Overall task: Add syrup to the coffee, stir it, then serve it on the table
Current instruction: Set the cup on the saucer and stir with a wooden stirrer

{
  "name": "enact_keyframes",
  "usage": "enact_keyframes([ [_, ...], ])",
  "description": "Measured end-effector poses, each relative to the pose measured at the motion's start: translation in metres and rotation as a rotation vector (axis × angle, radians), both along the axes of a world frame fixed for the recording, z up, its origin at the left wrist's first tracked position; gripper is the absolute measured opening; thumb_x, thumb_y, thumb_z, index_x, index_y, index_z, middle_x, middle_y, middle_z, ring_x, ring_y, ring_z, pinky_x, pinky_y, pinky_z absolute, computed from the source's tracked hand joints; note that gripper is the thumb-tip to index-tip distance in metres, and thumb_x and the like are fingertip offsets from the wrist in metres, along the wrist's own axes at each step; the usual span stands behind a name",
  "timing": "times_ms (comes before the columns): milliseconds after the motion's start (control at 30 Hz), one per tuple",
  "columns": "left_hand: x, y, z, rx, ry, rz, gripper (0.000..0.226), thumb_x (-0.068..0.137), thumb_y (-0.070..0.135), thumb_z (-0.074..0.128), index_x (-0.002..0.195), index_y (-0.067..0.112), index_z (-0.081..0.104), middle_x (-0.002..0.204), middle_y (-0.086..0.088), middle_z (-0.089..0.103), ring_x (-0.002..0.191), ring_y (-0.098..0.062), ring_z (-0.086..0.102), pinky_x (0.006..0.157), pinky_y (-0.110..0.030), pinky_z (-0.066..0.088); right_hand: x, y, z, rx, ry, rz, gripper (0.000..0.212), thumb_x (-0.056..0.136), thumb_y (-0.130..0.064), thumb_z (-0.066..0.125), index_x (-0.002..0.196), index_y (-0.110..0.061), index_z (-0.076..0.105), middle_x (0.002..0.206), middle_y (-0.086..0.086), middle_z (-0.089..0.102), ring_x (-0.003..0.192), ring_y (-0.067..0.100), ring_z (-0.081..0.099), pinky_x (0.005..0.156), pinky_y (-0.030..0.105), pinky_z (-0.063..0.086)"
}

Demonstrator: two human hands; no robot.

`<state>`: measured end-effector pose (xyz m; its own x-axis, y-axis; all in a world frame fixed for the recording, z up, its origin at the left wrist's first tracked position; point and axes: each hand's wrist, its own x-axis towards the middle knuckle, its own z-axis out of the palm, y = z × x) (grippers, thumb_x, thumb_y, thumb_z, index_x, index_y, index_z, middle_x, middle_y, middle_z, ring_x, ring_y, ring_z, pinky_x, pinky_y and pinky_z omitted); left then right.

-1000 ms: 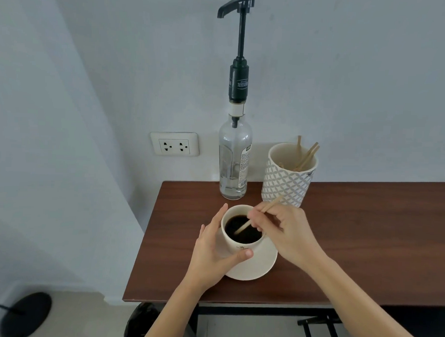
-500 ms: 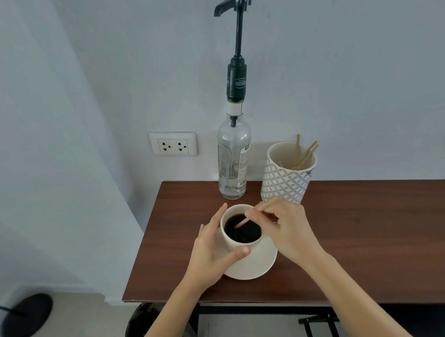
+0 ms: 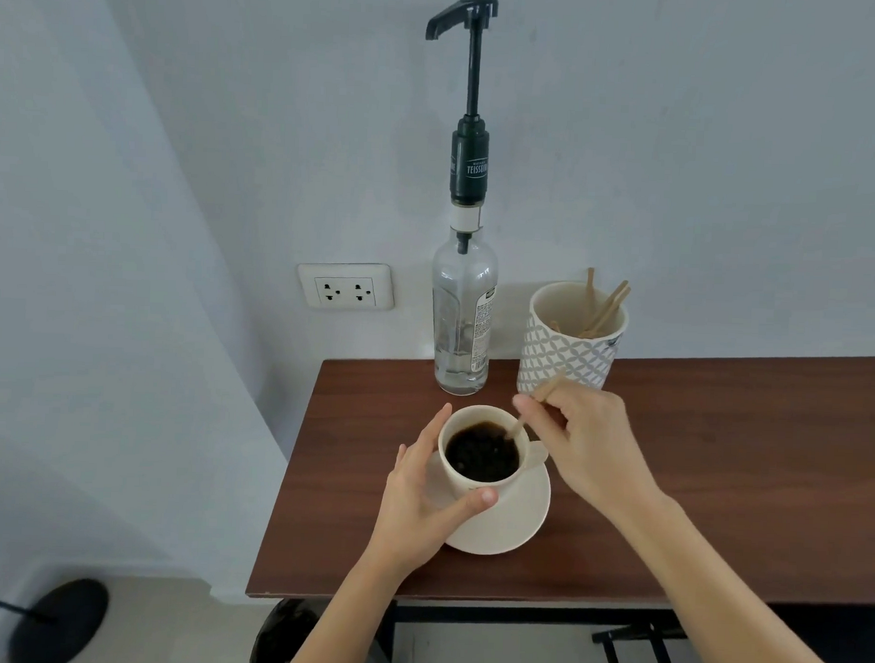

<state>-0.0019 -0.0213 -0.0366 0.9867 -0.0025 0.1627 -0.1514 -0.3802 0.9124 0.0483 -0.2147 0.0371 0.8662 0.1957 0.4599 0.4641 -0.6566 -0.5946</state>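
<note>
A cream cup [image 3: 470, 481] full of black coffee [image 3: 482, 454] stands on a cream saucer [image 3: 513, 522] near the left end of the dark wooden table [image 3: 717, 490]. My left hand [image 3: 419, 499] wraps the cup's left side, thumb on its near wall. My right hand [image 3: 588, 440] pinches a wooden stir stick [image 3: 527, 413] whose lower end dips into the coffee at the cup's right rim. Behind the cup a clear syrup bottle [image 3: 461, 327] with a tall black pump [image 3: 471, 84] stands against the wall.
A patterned holder [image 3: 566, 355] with several wooden sticks stands to the right of the bottle, just behind my right hand. A wall socket [image 3: 346, 286] sits left of the bottle. The table's left and front edges are close to the saucer. A black round base [image 3: 58, 620] lies on the floor.
My right hand has swung the stick from the left middle of the coffee to the cup's right rim. The coffee surface is now rippled. My left hand stays on the cup.
</note>
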Motion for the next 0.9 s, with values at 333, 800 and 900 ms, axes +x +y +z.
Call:
enact_keyframes([
  [333,0.0,-0.001,0.001,0.008,-0.018,-0.015,0.083,0.068,0.074,0.073,0.138,0.071,0.029,0.14,0.039,0.051,0.139,0.006,0.041,0.121,-0.054,0.029,0.002,0.006,-0.004,0.05,0.063,0.056,0.031,0.091,-0.031,0.067,0.067,-0.011,0.07,0.062,-0.009,0.067,0.056,0.006,0.059,0.056,0.034,0.047],
  [800,0.0,0.0,0.001,0.008,-0.01,-0.004,0.085,0.067,0.075,0.074,0.139,0.07,0.028,0.142,0.036,0.051,0.142,0.001,0.04,0.122,-0.055,0.027,-0.001,-0.012,-0.002,0.015,0.019,-0.011,0.025,0.09,-0.03,0.067,0.073,-0.014,0.076,0.063,-0.006,0.065,0.067,0.013,0.058,0.056,0.014,0.037],
  [900,0.0,0.0,0.001,0.014,-0.009,0.002,0.085,0.067,0.076,0.074,0.138,0.07,0.028,0.141,0.035,0.052,0.141,-0.001,0.041,0.122,-0.055,0.028,-0.014,-0.013,-0.004,0.056,0.088,0.037,0.028,0.089,-0.027,0.069,0.066,-0.012,0.072,0.056,-0.009,0.059,0.058,0.011,0.053,0.052,0.015,0.036],
])
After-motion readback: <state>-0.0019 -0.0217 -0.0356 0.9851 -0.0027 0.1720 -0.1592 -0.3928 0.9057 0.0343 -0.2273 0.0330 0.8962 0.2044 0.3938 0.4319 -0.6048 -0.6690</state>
